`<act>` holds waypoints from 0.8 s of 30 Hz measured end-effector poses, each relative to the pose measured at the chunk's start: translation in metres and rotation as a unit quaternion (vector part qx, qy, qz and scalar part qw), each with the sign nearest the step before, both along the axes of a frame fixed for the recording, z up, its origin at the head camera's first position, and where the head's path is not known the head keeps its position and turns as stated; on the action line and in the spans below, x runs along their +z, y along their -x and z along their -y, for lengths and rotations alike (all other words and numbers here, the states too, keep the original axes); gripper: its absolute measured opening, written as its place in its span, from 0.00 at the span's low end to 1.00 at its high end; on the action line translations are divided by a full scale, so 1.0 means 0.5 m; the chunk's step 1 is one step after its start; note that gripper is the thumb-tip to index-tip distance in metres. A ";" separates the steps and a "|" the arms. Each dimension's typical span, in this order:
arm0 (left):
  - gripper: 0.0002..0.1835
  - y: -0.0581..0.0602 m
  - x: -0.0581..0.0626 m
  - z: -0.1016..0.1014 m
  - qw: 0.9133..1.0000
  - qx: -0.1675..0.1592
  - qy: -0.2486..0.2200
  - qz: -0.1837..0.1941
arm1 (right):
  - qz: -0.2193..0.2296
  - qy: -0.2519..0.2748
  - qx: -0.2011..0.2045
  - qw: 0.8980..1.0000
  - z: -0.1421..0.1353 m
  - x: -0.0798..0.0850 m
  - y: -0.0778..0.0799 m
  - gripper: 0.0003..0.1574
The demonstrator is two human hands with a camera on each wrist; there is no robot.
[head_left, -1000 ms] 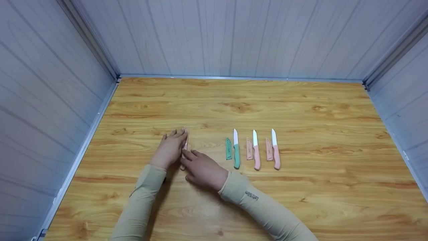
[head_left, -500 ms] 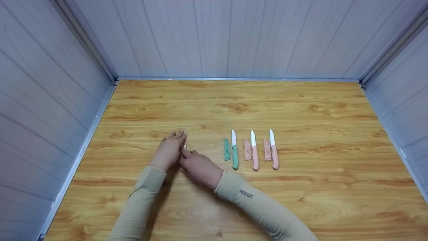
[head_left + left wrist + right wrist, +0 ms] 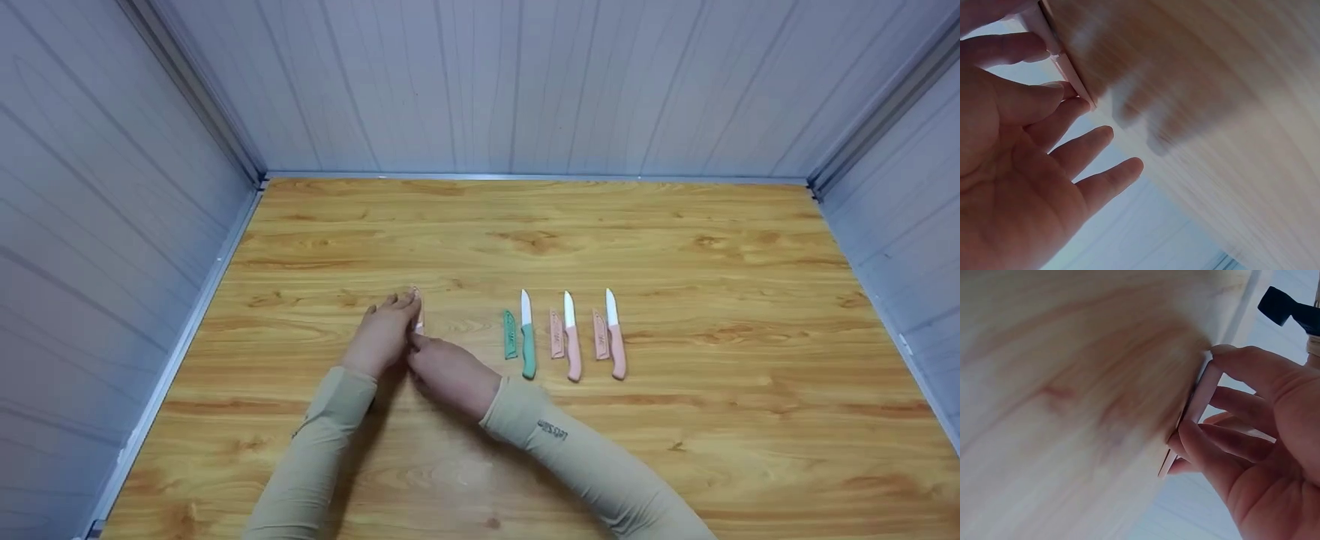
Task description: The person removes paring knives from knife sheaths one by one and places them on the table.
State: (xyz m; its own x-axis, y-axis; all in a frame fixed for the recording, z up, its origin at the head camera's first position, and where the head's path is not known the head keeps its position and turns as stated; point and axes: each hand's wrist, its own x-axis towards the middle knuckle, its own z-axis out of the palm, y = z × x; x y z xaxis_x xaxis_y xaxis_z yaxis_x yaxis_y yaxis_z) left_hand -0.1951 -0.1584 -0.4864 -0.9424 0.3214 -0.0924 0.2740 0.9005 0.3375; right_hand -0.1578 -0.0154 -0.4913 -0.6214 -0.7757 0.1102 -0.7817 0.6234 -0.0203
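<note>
My left hand point(image 3: 381, 334) pinches a pink knife sheath point(image 3: 417, 300) between thumb and fingertips, left of centre on the table. In the left wrist view, the sheath point(image 3: 1072, 77) lies in line with the pink handle of a paring knife point(image 3: 1043, 29). My right hand point(image 3: 450, 371) pinches that handle point(image 3: 1203, 395) at the near end, fingers and thumb along its sides. A small white patch shows between sheath and right fingertips in the head view; the rest of the blade is hidden. Both hands stay low over the tabletop, touching or almost touching each other.
Right of my hands lie a green knife point(image 3: 529, 349) beside its green sheath point(image 3: 510, 335), and two pink knives point(image 3: 574, 352) point(image 3: 617, 352), each with a pink sheath point(image 3: 556, 334) point(image 3: 601, 334) on its left. Pale panel walls point(image 3: 480, 90) enclose the wooden table point(image 3: 675, 240).
My right hand's fingers have drawn in around the handle, whose near end showed a second ago and is now covered. The left hand and the laid-out knives stay about where they were.
</note>
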 end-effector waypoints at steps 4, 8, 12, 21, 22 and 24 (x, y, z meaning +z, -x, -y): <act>0.28 -0.001 -0.001 0.000 1.000 0.000 -0.002 -0.005 | 0.019 0.009 -0.001 1.000 0.000 0.004 0.001 0.16; 0.30 0.001 -0.002 0.000 1.000 0.000 -0.005 -0.007 | 0.030 0.009 0.003 1.000 0.001 0.008 0.002 0.13; 0.34 0.006 0.001 -0.001 1.000 0.001 -0.006 -0.004 | 0.034 0.004 0.013 0.999 0.002 0.011 0.003 0.08; 0.27 0.003 0.006 0.001 1.000 0.000 -0.022 -0.012 | 0.080 0.058 0.014 0.995 -0.008 0.024 0.006 0.03; 0.27 0.002 0.008 0.001 1.000 0.000 -0.021 -0.011 | 0.084 0.065 0.015 0.994 -0.010 0.025 0.007 0.03; 0.26 0.000 0.010 0.000 1.000 -0.003 -0.017 -0.013 | 0.089 0.074 0.017 0.993 -0.014 0.030 0.008 0.03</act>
State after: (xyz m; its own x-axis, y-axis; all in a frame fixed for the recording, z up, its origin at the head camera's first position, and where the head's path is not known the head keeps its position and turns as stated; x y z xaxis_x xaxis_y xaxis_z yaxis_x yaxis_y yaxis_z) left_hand -0.1953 -0.1586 -0.4812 -0.9427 0.3289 -0.0569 0.2879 0.8874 0.3600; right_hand -0.1618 -0.0082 -0.4764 -0.6147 -0.7802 0.1155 -0.7783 0.5763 -0.2491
